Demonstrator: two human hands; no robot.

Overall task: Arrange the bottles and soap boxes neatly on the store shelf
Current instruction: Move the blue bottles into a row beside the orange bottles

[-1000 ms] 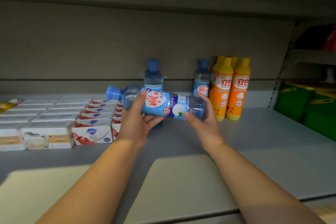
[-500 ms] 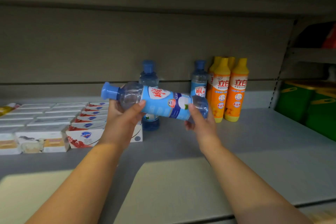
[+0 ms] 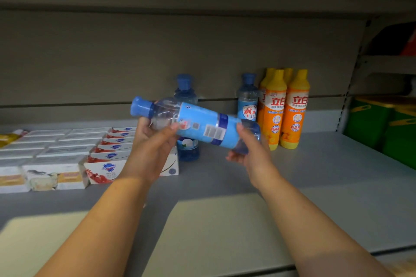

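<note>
Held in the air above the grey shelf (image 3: pixel 315 175): clear bottle (image 3: pixel 198 127) with blue cap and blue label, lying sideways. Cap end to the left and slightly higher, base to the right and lower, barcode side of the label turned to the near side.

At the neck end, left hand (image 3: pixel 153 148), fingers and thumb curled round the clear shoulder just beside the label. At the base end, right hand (image 3: pixel 252 153), thumb laid on the label edge, fingers curled under the clear bottom.

Directly behind and partly hidden: second blue-capped bottle (image 3: pixel 188 153), upright on the shelf, just beside the right end of the soap rows. Farther right, near the back wall: third blue-capped bottle (image 3: pixel 247 101), upright, close against a cluster of orange bottles (image 3: pixel 295 114) with yellow tops. Four tops countable, all upright.

To the left: soap boxes (image 3: pixel 67 153) laid flat in rows running near to far. White ones toward the left, red-and-white boxes (image 3: pixel 105 168) at the right of the block.

At far right, beyond the shelf's upright post: green bins (image 3: pixel 378 128).
</note>
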